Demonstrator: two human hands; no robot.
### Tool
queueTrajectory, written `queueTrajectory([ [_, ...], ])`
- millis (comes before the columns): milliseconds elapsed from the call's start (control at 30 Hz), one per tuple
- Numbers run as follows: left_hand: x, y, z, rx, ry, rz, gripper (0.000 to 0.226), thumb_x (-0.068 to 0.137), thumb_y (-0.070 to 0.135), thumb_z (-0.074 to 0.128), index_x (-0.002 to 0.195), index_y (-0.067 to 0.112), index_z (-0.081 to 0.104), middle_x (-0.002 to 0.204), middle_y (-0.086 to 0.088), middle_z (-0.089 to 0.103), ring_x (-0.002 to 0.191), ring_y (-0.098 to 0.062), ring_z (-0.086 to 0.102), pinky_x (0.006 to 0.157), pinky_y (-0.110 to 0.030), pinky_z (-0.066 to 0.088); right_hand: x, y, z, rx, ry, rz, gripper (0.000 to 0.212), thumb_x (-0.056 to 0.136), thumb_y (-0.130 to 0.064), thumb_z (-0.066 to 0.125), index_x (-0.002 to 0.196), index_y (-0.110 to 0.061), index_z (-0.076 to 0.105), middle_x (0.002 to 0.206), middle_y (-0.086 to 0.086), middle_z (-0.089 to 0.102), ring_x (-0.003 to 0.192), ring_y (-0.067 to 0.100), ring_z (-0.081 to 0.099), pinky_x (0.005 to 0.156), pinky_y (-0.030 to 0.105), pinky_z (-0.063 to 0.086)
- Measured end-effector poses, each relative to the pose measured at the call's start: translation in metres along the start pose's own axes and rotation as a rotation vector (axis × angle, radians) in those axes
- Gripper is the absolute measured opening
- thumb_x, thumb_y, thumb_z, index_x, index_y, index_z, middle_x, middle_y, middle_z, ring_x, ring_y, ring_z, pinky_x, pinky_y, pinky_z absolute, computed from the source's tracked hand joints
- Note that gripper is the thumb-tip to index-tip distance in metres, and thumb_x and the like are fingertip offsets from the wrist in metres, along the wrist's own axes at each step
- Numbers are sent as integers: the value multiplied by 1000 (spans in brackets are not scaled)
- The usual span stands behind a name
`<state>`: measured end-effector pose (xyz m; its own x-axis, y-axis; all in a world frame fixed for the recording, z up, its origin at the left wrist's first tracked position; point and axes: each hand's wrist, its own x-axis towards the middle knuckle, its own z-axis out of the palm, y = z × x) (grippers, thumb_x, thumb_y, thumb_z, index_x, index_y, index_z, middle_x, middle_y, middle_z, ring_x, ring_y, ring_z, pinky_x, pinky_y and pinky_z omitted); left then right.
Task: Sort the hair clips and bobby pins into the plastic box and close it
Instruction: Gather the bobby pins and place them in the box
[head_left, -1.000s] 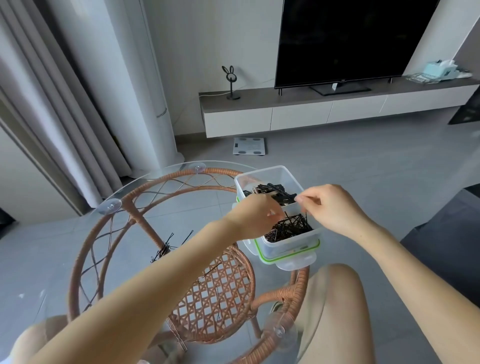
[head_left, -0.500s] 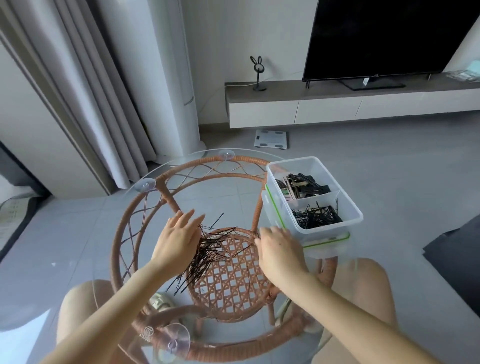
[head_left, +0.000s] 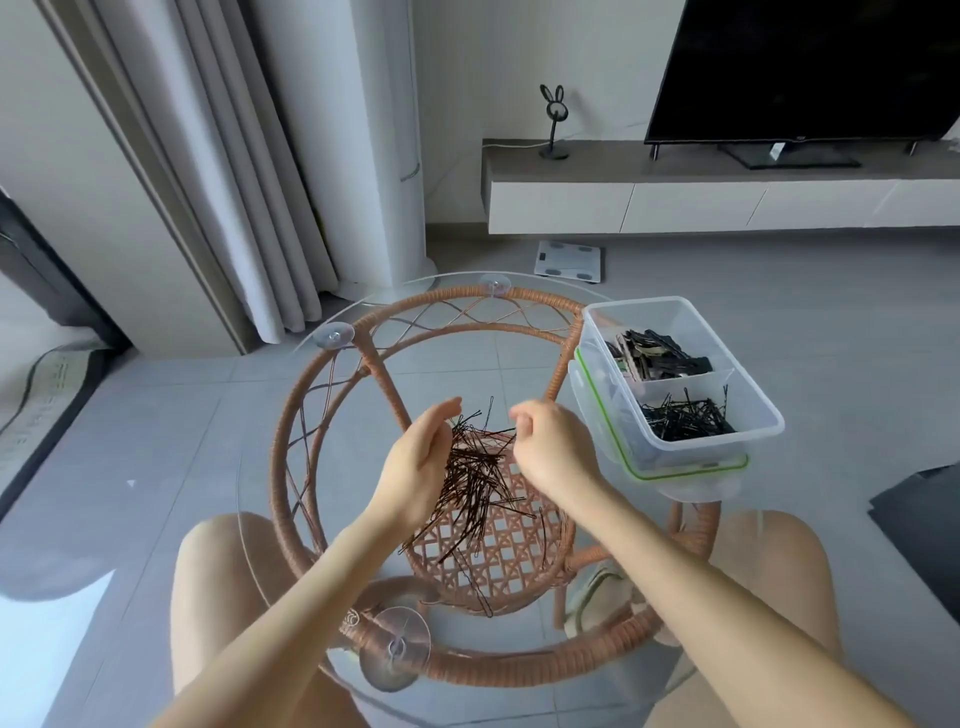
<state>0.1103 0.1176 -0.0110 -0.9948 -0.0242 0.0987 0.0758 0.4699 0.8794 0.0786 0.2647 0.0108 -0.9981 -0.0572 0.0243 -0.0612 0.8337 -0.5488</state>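
On the glass table (head_left: 270, 499), left of centre, the left hand (head_left: 415, 467) stands on edge, palm facing right, fingers loosely curved and open; it grips nothing, though its palm side touches the pin pile. Between the two hands lie the pins (head_left: 475, 478), a loose dark heap whose strands mostly run from near-left to far-right, with a few stray ones trailing toward the person. Most long axes therefore slant toward the box, so a pinch across the bundle looks easier than one along it. Just right of the heap, the right hand (head_left: 553, 449) is curled, thumb and forefinger nearly closed near the far tips of the pins; whether it has any pinched, I cannot tell. Both hands sit about equally close, one on each flank. Farther right, the box (head_left: 758, 400) stands open at the table edge, resting on its lid (head_left: 691, 473): clips (head_left: 657, 356) in the far compartment, pins in the near one. Its long axis runs away from the person.
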Motion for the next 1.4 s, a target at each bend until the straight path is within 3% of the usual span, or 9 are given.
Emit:
queueTrajectory([
  [133,-14,-2,-14,226,-28,-15,50,91,47,43,136,26,39,142,4,43,136,-15,32,110,-32,27,47,-2,1,-61,-55,-46,21,87,-9,42,90,-13,62,108,9,61,99,29,56,96,42,41],
  [300,-55,-5,-7,531,-124,252,96,64,82,42,143,30,24,151,-2,26,145,-19,3,117,-47,3,62,-18,23,-223,-111,-129,28,88,-37,47,94,-12,58,104,9,62,100,31,52,74,34,35],
  [467,-67,-15,10,671,-162,214,101,65,85,37,140,43,-16,156,-1,7,145,-23,-12,116,-44,-9,30,-13,24,-150,-179,-286,13,86,-25,55,87,-15,64,97,5,65,94,25,56,74,31,41],
  [733,-40,-8,11,471,-116,189,60,91,39,47,144,18,25,152,-9,26,145,-27,9,116,-40,15,-22,4,-9,12,-295,-350,16,89,-20,51,80,-14,62,83,4,66,72,18,56,64,30,41],
  [867,-37,2,-3,445,46,127,47,94,33,43,137,14,41,144,-6,41,137,-22,33,111,-33,29,-39,23,-34,49,-43,-257,16,86,-18,58,98,-12,66,99,1,67,82,10,57,69,14,41],
  [933,-37,4,-18,563,132,58,43,92,32,48,131,15,48,136,-6,50,128,-22,43,107,-33,34,-49,40,-43,-40,-61,-186,32,82,-29,64,110,-14,62,109,-1,63,87,7,53,73,14,37],
  [1067,-35,2,-45,659,-128,-163,76,74,57,56,138,19,38,137,-7,44,127,-23,39,104,-41,35,-71,64,-48,-205,-279,-93,78,66,-54,70,131,-22,43,122,-3,47,112,14,45,87,27,39],
  [1200,-35,3,-40,882,-357,-125,110,57,67,68,144,18,22,141,-5,33,128,-22,30,107,-37,33,-69,56,-35,-216,-287,-109,89,62,-56,74,135,-21,36,123,-1,45,115,17,40,91,29,36],
  [1400,-26,12,-25,806,-355,-12,80,63,46,75,133,21,44,123,-1,50,109,-18,50,92,-27,44,-48,22,-11,-122,-278,-240,67,67,-42,77,123,-16,51,122,2,56,115,19,48,100,33,39],
])
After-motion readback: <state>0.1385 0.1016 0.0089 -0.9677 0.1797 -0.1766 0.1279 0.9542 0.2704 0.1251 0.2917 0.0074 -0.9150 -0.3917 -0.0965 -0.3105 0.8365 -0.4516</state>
